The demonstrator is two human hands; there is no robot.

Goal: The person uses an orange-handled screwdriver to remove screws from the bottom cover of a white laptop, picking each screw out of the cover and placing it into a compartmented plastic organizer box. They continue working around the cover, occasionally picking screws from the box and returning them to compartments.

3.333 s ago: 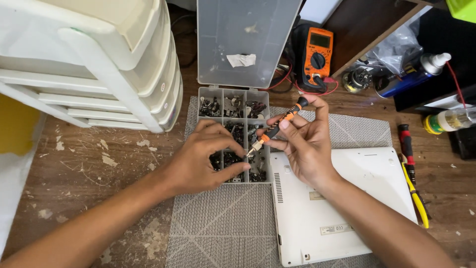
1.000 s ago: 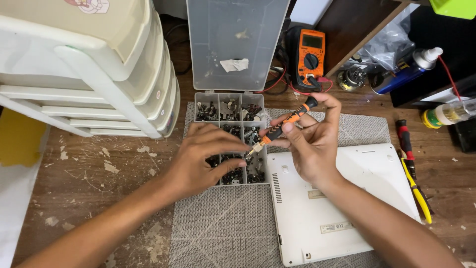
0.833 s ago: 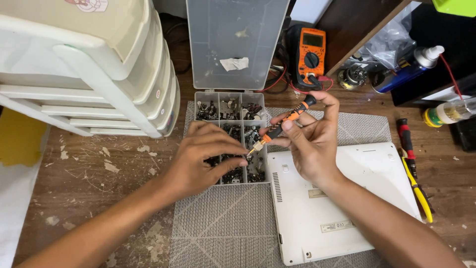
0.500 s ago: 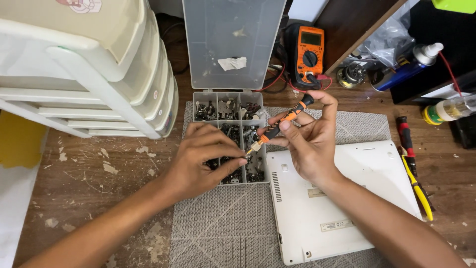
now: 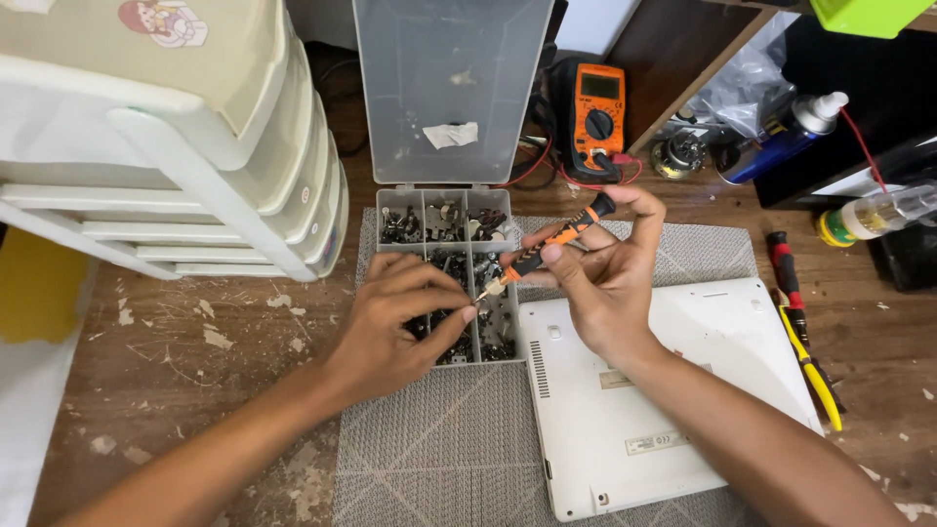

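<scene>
Little moved since: screwdriver (image 5: 551, 244) pinched in right-hand grip (image 5: 600, 278), left hand (image 5: 390, 327) fingertips curled in parts box (image 5: 449, 278).

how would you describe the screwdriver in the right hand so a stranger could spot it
Start at the white laptop lying underside up on the grey mat. Just above its left corner, the right hand pinches a slim screwdriver over the parts box. Unlike the tools at the laptop's right, it is orange and black.

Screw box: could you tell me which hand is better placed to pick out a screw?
Left hand: its fingertips are already in the screw box. The right hand holds the screwdriver.
</scene>
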